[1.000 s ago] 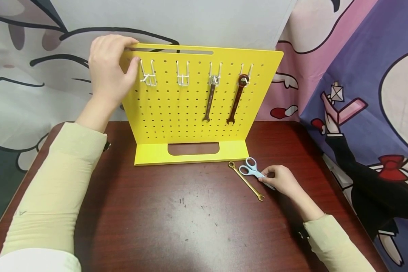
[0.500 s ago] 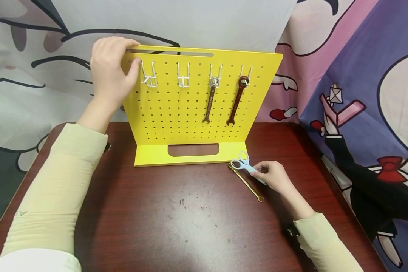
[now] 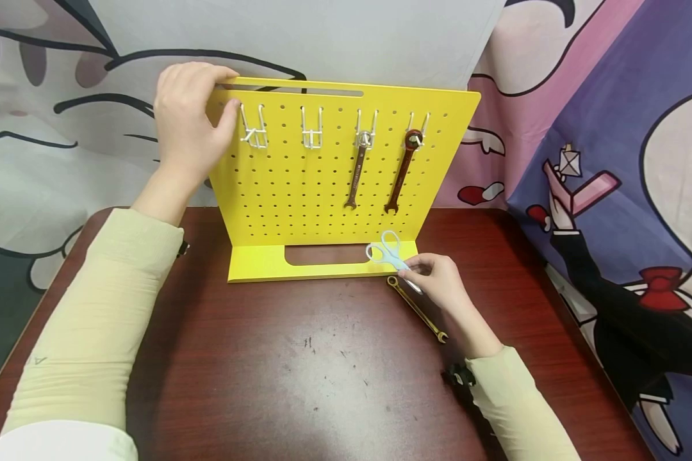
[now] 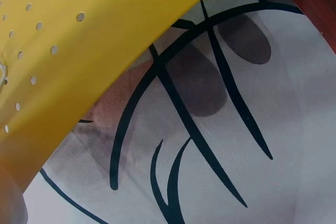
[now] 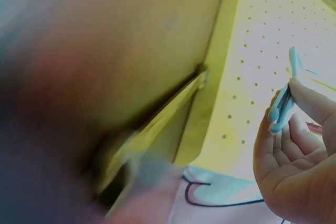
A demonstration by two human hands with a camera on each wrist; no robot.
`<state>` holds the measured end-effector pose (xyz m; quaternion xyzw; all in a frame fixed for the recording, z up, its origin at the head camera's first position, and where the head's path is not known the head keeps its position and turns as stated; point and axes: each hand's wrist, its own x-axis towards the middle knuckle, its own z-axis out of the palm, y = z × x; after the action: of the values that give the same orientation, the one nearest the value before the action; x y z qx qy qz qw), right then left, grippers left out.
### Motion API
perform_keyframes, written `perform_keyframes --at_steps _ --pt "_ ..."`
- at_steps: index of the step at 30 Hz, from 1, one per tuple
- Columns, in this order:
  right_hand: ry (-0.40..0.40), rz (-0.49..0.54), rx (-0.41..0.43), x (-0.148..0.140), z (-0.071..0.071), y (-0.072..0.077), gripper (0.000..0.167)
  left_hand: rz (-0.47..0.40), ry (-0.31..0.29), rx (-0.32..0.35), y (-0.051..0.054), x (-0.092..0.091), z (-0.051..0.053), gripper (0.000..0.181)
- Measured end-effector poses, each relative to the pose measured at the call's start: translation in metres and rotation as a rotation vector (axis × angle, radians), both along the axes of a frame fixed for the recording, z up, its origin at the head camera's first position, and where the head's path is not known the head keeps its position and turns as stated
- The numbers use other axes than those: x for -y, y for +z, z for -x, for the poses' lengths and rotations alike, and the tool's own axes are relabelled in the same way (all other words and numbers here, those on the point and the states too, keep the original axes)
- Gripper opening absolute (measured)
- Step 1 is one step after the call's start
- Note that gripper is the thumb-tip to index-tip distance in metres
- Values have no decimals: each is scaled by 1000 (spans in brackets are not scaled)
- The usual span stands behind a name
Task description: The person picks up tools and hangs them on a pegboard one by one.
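Note:
My left hand [image 3: 187, 118] grips the upper left corner of a yellow pegboard [image 3: 294, 214], thumb in front and fingers over the edge. With the thumb and fingers of my right hand [image 3: 438, 278] I pinch light blue scissors [image 3: 391, 257] by the blade end. Their handle loops point up and left, in front of the board's lower right part. In the right wrist view the scissors [image 5: 283, 107] stand between thumb and fingers. Just below them on the table lies a gold combination wrench [image 3: 418, 310].
From white hooks on the board hang a silver wrench [image 3: 355, 173] and a dark red wrench [image 3: 402, 173]. Two more hooks, a left one [image 3: 255, 136] and a middle one [image 3: 311, 137], hold nothing. The dark red-brown table [image 3: 300, 378] meets printed cloth behind and at the right.
My right hand has lifted the scissors and carried them left and up, past the gold wrench towards the board. The left hand keeps its hold on the corner.

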<state>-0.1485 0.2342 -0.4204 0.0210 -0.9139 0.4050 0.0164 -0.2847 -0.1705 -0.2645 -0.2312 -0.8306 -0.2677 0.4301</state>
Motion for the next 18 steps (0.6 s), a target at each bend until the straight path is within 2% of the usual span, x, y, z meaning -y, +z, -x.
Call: perform_keyframes --at_steps 18 --pt "31 180 -95 59 19 40 19 10 2 1 0 0 -1 31"
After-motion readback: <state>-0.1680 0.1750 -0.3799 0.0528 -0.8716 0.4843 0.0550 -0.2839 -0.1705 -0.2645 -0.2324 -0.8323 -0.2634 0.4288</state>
